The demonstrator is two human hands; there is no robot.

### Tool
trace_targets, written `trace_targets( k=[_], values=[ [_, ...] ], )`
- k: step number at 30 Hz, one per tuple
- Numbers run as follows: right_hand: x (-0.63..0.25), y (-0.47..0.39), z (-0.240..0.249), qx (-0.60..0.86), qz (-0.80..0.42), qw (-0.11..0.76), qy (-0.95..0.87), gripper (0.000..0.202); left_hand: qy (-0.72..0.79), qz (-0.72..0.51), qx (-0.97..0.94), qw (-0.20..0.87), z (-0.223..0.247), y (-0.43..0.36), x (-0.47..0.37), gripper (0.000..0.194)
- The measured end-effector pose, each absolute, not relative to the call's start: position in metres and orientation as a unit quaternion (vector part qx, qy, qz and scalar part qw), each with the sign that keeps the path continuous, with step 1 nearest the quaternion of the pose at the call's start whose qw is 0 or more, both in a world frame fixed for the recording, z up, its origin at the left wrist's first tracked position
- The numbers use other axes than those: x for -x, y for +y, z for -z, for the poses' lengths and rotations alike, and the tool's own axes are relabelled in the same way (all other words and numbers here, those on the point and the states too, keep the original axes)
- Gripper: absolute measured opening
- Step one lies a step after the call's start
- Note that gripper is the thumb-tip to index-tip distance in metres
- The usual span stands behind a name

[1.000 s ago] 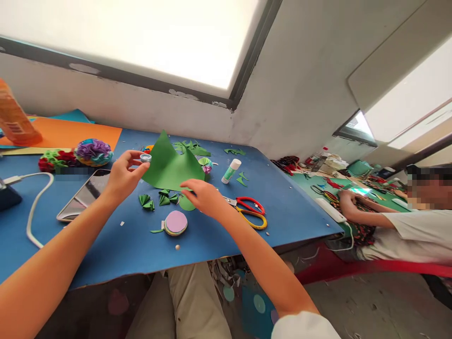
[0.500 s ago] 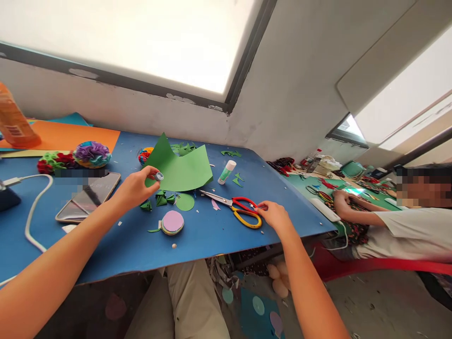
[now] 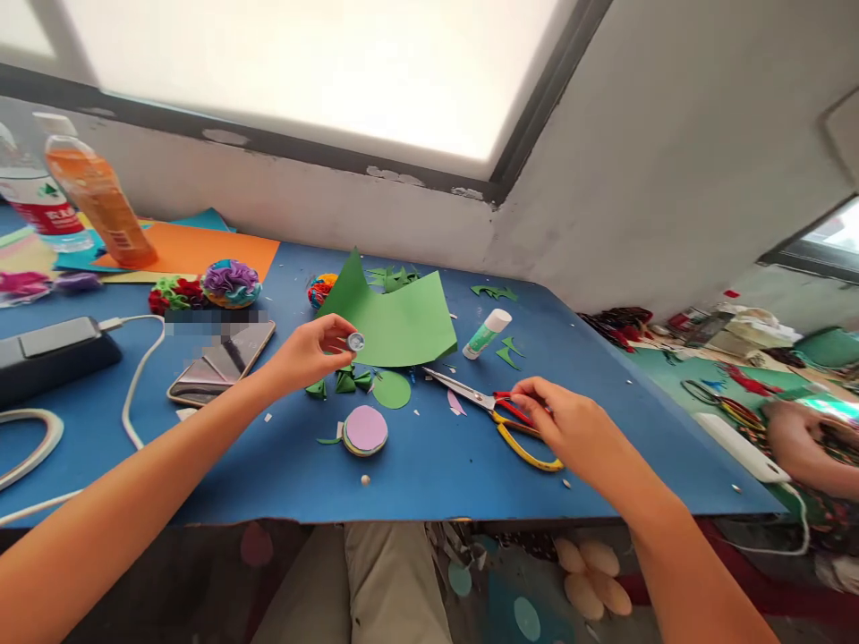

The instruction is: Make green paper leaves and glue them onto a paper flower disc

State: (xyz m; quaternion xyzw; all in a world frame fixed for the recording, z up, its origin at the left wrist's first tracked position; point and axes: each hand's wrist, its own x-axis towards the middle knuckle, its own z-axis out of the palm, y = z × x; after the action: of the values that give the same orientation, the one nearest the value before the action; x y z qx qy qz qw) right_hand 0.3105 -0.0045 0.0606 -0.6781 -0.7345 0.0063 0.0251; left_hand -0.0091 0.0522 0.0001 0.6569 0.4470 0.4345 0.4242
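My left hand (image 3: 318, 351) pinches a small round silvery piece (image 3: 355, 342) above the front edge of a cut green paper sheet (image 3: 395, 322). Further right, my right hand (image 3: 554, 410) has curled fingers at the red handle of a pair of scissors (image 3: 480, 398). The scissors lie on the table, with red and yellow handles spread and blades pointing left toward the green sheet. A green paper circle (image 3: 392, 390) lies in front of that sheet, beside folded green pieces (image 3: 344, 382). Nearer to me sits a stack of paper circles (image 3: 366, 429) with a pink top.
A glue stick (image 3: 487, 334) stands tilted behind the scissors. On the left are a phone (image 3: 225, 362), a white cable (image 3: 131, 394), a tape roll (image 3: 30, 447), ruffled paper balls (image 3: 232, 284) and an orange drink bottle (image 3: 100, 201). A co-worker's hand (image 3: 812, 447) shows at far right.
My view has turned left, bringing bottles and the tape roll into sight. The scissors' handles have spread wider at my right hand. My left hand still holds the round piece.
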Motion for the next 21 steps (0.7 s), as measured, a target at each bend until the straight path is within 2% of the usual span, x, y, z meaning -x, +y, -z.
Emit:
trace_targets(
  k=[3,6,10,13,16,21],
  values=[
    [-0.266,0.005,-0.050,0.511,0.007,0.160,-0.845,0.016,0.429,-0.414,-0.651,0.470,0.004,0.045,0.006,0.025],
    [-0.228,0.025,-0.032,0.363,0.068,0.230,-0.900,0.016,0.420,-0.414,-0.642,0.489,0.014,0.037,0.006,0.025],
    [-0.207,0.048,-0.013,0.283,0.137,0.274,-0.909,0.015,0.431,-0.419,-0.655,0.458,0.023,0.033,0.006,0.023],
    [-0.210,0.050,-0.005,0.268,0.128,0.298,-0.907,0.011,0.443,-0.412,-0.667,0.434,0.026,0.031,0.005,0.022],
    [-0.217,0.046,-0.003,0.254,0.123,0.316,-0.906,0.016,0.443,-0.387,-0.681,0.436,0.027,0.028,0.003,0.020],
    [-0.222,0.040,-0.006,0.189,0.125,0.296,-0.928,0.022,0.410,-0.356,-0.702,0.461,0.029,0.024,-0.001,0.021]
  ],
)
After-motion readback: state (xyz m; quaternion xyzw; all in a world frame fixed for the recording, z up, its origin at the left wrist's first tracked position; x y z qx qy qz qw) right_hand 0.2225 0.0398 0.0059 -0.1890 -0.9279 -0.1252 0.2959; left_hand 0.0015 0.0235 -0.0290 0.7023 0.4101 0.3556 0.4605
